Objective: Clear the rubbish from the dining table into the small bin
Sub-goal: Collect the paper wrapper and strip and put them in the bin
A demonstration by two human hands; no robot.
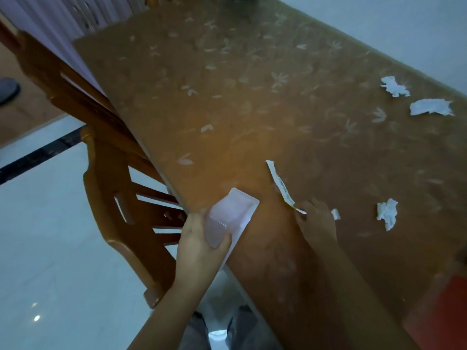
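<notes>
My left hand (199, 236) grips a small pale pink bin (231, 210), tilted against the near edge of the brown dining table (252, 97). My right hand (317, 221) pinches the near end of a long white paper strip (279, 185) that lies on the table. A small white scrap (335, 213) lies just right of that hand. A crumpled tissue (388, 213) sits further right. Two more crumpled white papers, one (394, 86) above the other (430, 107), lie at the far right.
A wooden chair (111, 173) stands pushed against the table's left side. White tiled floor (50, 248) lies to the left. A white wall (404, 26) runs behind the table. Something red (444, 306) sits at the table's near right corner.
</notes>
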